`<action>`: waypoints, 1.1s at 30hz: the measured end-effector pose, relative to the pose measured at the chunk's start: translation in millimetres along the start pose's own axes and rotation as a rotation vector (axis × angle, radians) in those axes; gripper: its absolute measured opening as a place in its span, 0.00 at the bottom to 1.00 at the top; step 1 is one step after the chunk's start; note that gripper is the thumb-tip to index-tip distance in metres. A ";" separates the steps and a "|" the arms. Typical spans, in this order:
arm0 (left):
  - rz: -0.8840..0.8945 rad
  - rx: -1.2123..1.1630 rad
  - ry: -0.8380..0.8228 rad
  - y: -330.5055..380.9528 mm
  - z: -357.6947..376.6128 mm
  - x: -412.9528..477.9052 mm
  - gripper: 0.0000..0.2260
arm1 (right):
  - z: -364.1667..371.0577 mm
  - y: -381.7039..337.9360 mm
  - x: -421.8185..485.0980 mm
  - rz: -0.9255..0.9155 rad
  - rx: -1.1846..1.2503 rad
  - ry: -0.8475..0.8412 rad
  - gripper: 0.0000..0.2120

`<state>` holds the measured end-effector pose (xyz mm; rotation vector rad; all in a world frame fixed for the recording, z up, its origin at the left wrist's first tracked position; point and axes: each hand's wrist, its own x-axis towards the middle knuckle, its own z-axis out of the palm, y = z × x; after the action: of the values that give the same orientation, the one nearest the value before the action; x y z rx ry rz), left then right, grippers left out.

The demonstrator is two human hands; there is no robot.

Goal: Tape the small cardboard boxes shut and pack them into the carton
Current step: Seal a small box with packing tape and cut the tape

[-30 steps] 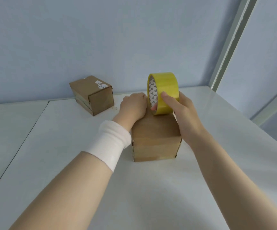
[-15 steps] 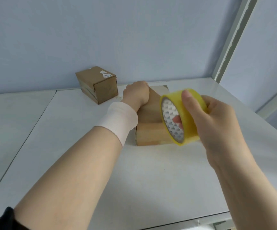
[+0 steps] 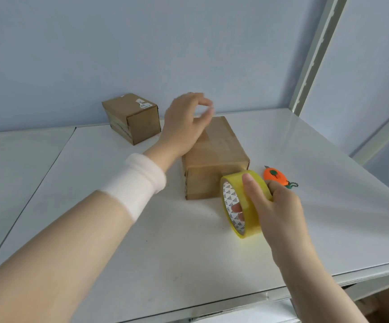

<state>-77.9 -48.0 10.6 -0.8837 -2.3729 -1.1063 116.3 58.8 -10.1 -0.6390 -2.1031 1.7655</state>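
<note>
Left hand: the left hand (image 3: 184, 122) is raised over the far left edge of the near box (image 3: 214, 157), just above centre of the frame. Its fingers are loosely curved and blurred, thumb and fingertips close together, and nothing shows between them.
Left arm: it reaches in from the lower left, with a white wristband (image 3: 135, 183) round the wrist.
Right hand: the right hand (image 3: 279, 206), right of centre, grips the yellow tape roll (image 3: 252, 220). The thumb lies across the outer band and the fingers go through the core.
Right arm: it comes up from the lower right corner.
Tape roll: it is held on edge, with the patterned core facing left. It overlaps the near box's lower right front corner in the view. Whether it touches the table (image 3: 142, 241) I cannot tell.
Near box: it stands on the table at centre frame with its flaps down and a glossy strip of tape along its top.
Far box (image 3: 131, 117): it sits upper left of centre against the wall, closed, with a white label on top, and well apart from the near box.
Cutter: an orange cutter (image 3: 276, 176) lies on the table just right of the near box, beyond the right hand's knuckles.
Upper right: a white post (image 3: 310, 54) rises at the table's far corner.
</note>
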 end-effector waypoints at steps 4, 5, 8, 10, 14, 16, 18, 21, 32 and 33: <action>0.217 0.228 -0.517 8.7 -29.3 -51.4 0.37 | -2.4 -4.4 2.7 0.008 0.113 -0.033 0.15; 0.228 0.302 -0.520 4.2 -31.5 -57.6 0.38 | -1.4 -6.5 2.9 -0.002 0.121 -0.047 0.15; 0.215 0.363 -0.491 9.2 -36.2 -53.8 0.31 | -1.6 -21.9 4.1 -0.072 0.169 -0.131 0.13; 0.185 0.333 -0.494 14.4 -45.2 -40.5 0.26 | -6.9 -43.1 5.9 -0.154 0.210 -0.228 0.10; -0.033 0.185 -0.467 25.1 -79.2 -3.6 0.15 | -12.7 -98.2 27.7 -0.337 0.235 -0.413 0.06; -0.083 0.182 -0.438 27.2 -83.2 13.5 0.16 | -3.8 -117.4 47.9 -0.374 0.186 -0.376 0.06; -0.034 0.179 -0.450 32.7 -75.2 18.7 0.24 | 9.4 -125.7 68.8 -0.394 0.156 -0.302 0.10; 0.016 0.369 -0.577 28.2 -55.7 19.2 0.47 | 24.6 -128.5 94.3 -0.380 0.152 -0.156 0.14; -0.010 0.276 -0.342 -8.1 -28.6 40.3 0.34 | 47.0 -110.1 113.6 -0.441 0.063 -0.133 0.16; -0.014 0.274 -0.346 -7.7 -29.2 39.0 0.35 | 43.5 -112.0 108.9 -0.451 0.099 -0.133 0.14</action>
<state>-109.5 -59.7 46.5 -1.0254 -2.7260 -0.6474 -13.0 64.7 87.5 -0.0119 -2.0225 1.6702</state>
